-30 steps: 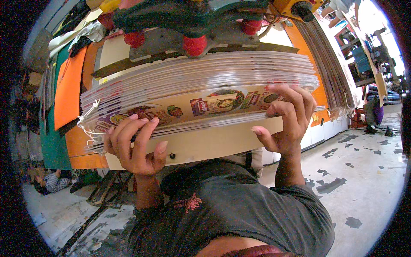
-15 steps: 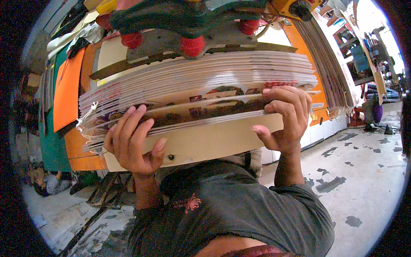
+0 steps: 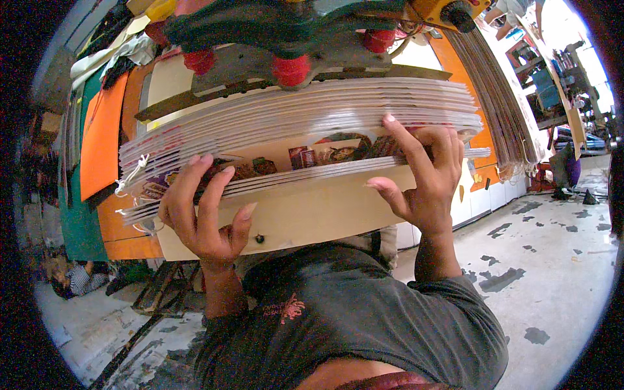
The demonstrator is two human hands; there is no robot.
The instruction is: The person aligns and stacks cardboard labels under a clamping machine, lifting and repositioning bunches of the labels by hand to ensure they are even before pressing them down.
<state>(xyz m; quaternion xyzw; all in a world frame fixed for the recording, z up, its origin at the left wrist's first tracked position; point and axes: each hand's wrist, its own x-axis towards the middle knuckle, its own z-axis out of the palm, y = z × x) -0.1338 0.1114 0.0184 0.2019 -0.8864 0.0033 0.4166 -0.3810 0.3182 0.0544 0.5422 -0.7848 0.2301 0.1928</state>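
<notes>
A thick row of flat, glossy printed sheets [image 3: 299, 107] fans across in front of me, edges toward me. A gap splits it from a thinner near pile [image 3: 318, 174], and a coloured printed face [image 3: 331, 151] shows between them. White cord [image 3: 133, 174] loops out at the left end. My left hand [image 3: 205, 218] has its fingers spread, tips resting on the left part of the sheets, thumb apart. With the index finger stretched out, my right hand [image 3: 429, 179] touches the far row's edges; its other fingers bend over the right end and its thumb stands off.
A cream board [image 3: 305, 214] lies under the sheets. Beyond them stands a dark green machine [image 3: 286, 29] with red knobs [image 3: 290, 70] and a metal plate. An orange panel [image 3: 103, 143] is at the left, a stack of brown sheets [image 3: 494, 91] at the right.
The sheet that stood in the gap has come down onto the near pile, so more of the printed face shows. My right index finger has stretched away to the far row; the left hand barely moved.
</notes>
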